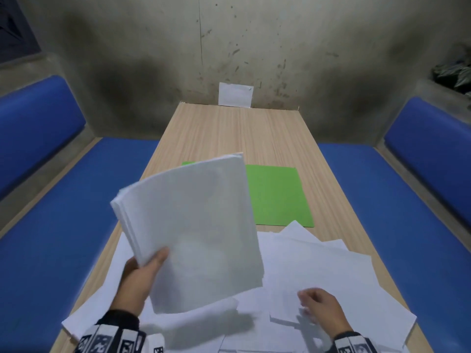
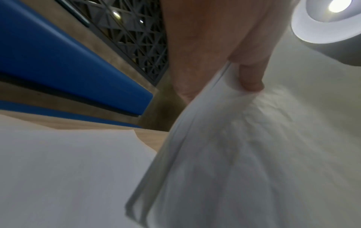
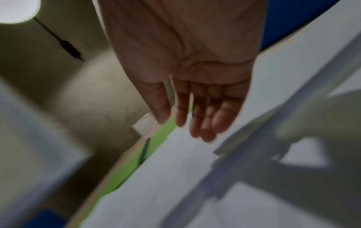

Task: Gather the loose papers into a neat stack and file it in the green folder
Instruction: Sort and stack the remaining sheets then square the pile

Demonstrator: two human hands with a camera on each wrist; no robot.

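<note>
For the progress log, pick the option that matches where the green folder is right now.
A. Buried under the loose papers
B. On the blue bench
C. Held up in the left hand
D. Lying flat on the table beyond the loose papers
D: the green folder lies flat on the table, past the loose papers, while the left hand grips only the white stack.
</note>
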